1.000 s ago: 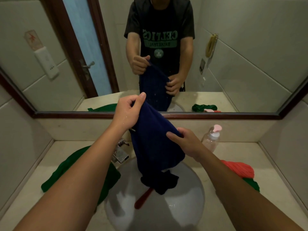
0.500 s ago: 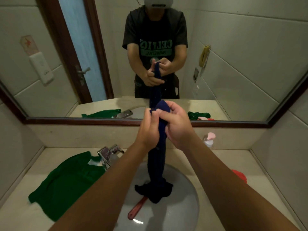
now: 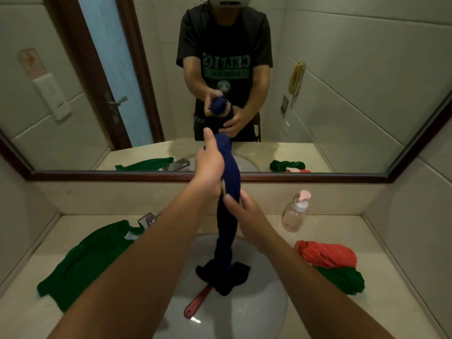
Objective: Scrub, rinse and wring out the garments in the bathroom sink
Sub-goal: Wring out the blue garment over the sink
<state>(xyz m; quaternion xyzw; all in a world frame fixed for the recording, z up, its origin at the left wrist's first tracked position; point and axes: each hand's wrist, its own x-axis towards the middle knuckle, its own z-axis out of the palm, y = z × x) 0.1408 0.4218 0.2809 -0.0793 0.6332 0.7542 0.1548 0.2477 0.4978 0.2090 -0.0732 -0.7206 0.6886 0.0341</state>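
A dark blue garment (image 3: 228, 231) hangs bunched into a long rope above the white sink (image 3: 264, 307), its lower end piled in the basin. My left hand (image 3: 210, 165) grips its top, thumb pointing up. Just below, my right hand (image 3: 241, 210) is wrapped round the middle of the rope. A red brush handle (image 3: 197, 302) pokes out from under the cloth in the basin. A green garment (image 3: 85, 260) lies flat on the counter to the left. A twisted red garment (image 3: 327, 254) lies on a twisted green one (image 3: 342, 278) to the right.
A chrome tap (image 3: 148, 218) stands at the sink's back left, partly hidden by my left forearm. A clear pump bottle with a pink top (image 3: 296, 212) stands at the back right. The mirror (image 3: 342, 94) spans the wall behind the beige counter (image 3: 391, 289).
The spread-out blue garment has been gathered into a narrow rope. My right hand has slid down from beside the left hand to the garment's middle.
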